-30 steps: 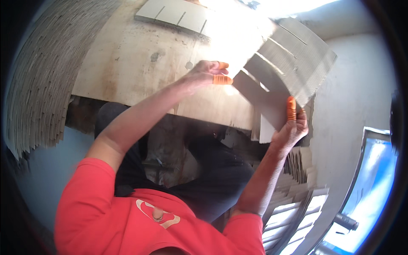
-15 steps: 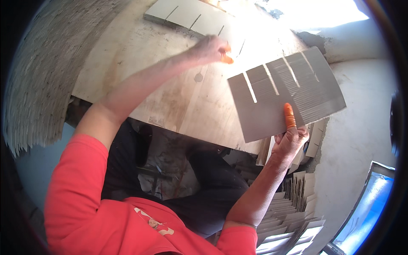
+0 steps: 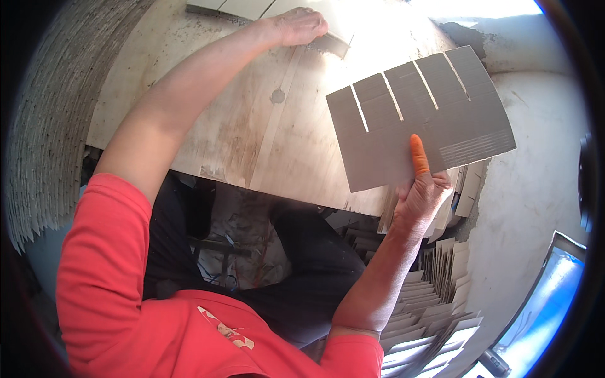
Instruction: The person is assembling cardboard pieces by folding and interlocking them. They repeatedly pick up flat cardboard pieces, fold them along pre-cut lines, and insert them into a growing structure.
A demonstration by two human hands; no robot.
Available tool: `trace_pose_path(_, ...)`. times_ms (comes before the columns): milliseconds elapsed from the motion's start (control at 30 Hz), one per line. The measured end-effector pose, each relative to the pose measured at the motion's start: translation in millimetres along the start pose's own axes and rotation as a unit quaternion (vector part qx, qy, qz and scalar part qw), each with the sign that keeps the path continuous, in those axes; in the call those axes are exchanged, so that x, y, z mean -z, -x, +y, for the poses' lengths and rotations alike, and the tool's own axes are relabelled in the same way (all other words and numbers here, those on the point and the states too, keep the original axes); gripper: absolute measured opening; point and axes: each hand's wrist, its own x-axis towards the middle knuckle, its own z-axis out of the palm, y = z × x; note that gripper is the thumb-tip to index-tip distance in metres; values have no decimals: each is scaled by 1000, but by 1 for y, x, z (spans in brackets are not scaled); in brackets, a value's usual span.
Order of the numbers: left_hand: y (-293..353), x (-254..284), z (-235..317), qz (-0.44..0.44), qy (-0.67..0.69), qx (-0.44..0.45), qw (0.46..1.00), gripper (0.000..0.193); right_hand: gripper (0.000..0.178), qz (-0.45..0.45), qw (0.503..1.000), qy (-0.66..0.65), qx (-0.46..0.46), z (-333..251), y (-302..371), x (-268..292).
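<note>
In my right hand [image 3: 425, 192] is a flat grey-brown cardboard divider [image 3: 416, 135], tilted above the table's right part. Several narrow slots run into it from its far edge, and a ribbed strip shows near its lower right corner. An orange finger cover on my thumb presses against its face. Farther off to the left, my left hand [image 3: 299, 26] is closed, with its fingers curled down at the slotted cardboard stack [image 3: 242, 7] at the far side of the table. Its fingertips are hidden, so what they grip cannot be made out.
A wooden table [image 3: 220, 135] lies before me, over my legs. Tall layers of cardboard [image 3: 57, 120] rise at the left. More cardboard pieces [image 3: 428, 302] are stacked low at the right, beside a pale wall [image 3: 523, 189]. A blue-faced framed object [image 3: 542, 309] leans at lower right.
My left hand has moved away and slightly left, to the far stack. The divider in my right hand has shifted a little up and left in view. The whole view has shifted slightly.
</note>
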Motion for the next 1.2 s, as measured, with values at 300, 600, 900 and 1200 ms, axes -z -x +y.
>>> trace_pose_path(300, 33, -12, 19, 175, 54, -102, 978, 11, 9, -14, 999, -18, 33, 8, 2, -5)
trace_pose_path(600, 65, 6, 62, 188, -185, -191, 946, 35, 7, -7, 996, 9, 84, 10, 4, -8)
trace_pose_path(900, 92, 10, 92, 220, -189, -261, 921, 27, 24, -56, 989, 101, 95, 15, 5, -7)
trace_pose_path(1200, 126, 25, 134, 230, -130, -310, 913, 27, 12, -29, 997, 59, 49, 20, 4, -27)
